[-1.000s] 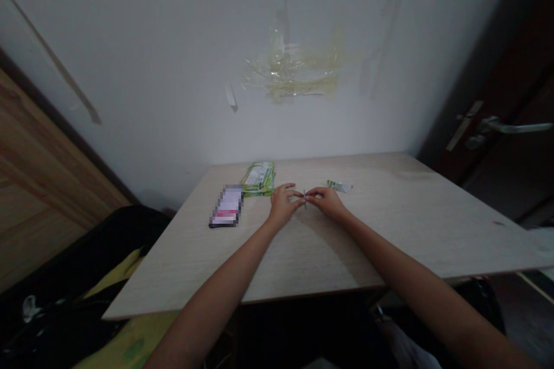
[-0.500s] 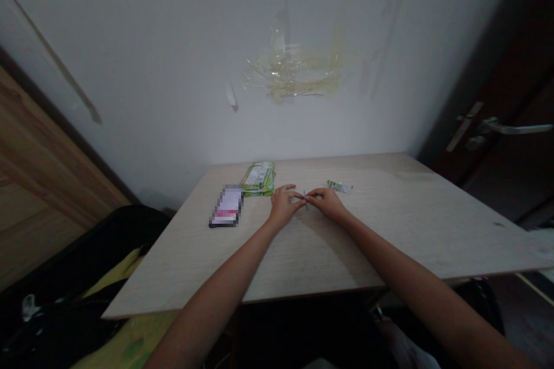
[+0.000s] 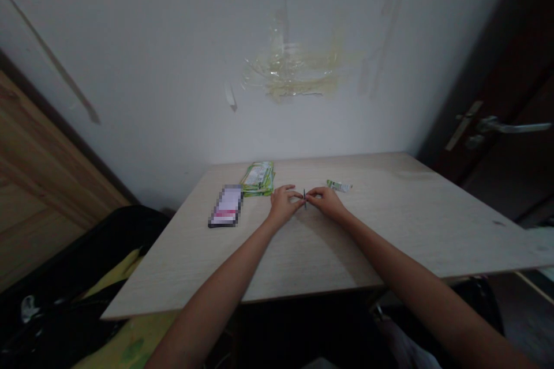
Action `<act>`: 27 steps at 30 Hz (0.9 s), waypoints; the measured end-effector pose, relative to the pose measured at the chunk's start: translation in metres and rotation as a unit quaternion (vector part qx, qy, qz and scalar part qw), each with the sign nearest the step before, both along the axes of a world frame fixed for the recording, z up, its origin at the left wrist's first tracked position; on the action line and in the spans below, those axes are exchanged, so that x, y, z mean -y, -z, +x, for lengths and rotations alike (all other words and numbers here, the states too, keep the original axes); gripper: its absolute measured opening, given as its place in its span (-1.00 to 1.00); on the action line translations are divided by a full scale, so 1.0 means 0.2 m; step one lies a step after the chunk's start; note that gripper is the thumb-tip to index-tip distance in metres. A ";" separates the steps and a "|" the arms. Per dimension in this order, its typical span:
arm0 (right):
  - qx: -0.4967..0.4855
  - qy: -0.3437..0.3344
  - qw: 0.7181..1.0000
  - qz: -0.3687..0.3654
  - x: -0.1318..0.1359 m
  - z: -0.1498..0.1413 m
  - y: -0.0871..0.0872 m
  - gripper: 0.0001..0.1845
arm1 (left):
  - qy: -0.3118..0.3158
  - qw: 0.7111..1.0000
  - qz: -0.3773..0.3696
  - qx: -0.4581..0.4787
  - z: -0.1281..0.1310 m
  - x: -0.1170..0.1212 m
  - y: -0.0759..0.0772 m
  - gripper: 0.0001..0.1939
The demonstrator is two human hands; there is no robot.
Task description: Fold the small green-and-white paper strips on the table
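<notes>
Between the fingertips of both hands, above the middle of the table, stands a small thin dark piece (image 3: 304,198), seen nearly edge-on; its kind is too small to make out. My left hand (image 3: 283,206) pinches it from the left with thumb and forefinger, the other fingers loosely apart. From the right, the thumb and fingers of my right hand (image 3: 328,202) close on the same piece. Just beyond my right hand lies a small green-and-white wrapper (image 3: 339,185). A stack of green-and-white packets (image 3: 259,177) rests behind my left hand.
A phone (image 3: 226,206) with a blurred screen lies on the pale wooden table (image 3: 389,230), left of my hands. The wall (image 3: 182,57) rises behind the table. A door handle (image 3: 515,125) is at right, a black bag (image 3: 125,230) at left.
The thin dark piece has turned slightly and shows a little wider between my fingertips. Both hands stay in almost the same place.
</notes>
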State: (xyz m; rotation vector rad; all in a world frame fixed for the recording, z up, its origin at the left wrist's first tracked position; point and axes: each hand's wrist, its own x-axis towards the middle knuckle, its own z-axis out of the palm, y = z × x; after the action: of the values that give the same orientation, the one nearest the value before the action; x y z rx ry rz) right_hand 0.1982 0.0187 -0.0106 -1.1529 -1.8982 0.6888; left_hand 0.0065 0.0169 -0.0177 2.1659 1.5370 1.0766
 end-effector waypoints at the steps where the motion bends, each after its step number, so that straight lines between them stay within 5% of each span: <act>1: 0.003 0.002 1.000 0.003 0.00 0.00 0.00 -0.78 | -0.002 1.000 -0.001 0.001 0.00 0.00 0.00 -0.86; 27: 0.024 0.015 1.000 0.011 0.00 0.05 -0.04 -0.84 | -0.010 1.000 0.005 -0.019 -0.02 0.01 -0.03 -0.81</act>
State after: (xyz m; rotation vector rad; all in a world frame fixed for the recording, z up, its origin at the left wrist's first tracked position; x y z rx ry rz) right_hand 0.2084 0.0180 -0.0024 -1.1917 -1.9198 0.6271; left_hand 0.0024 0.0146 -0.0121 2.1942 1.5760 1.0562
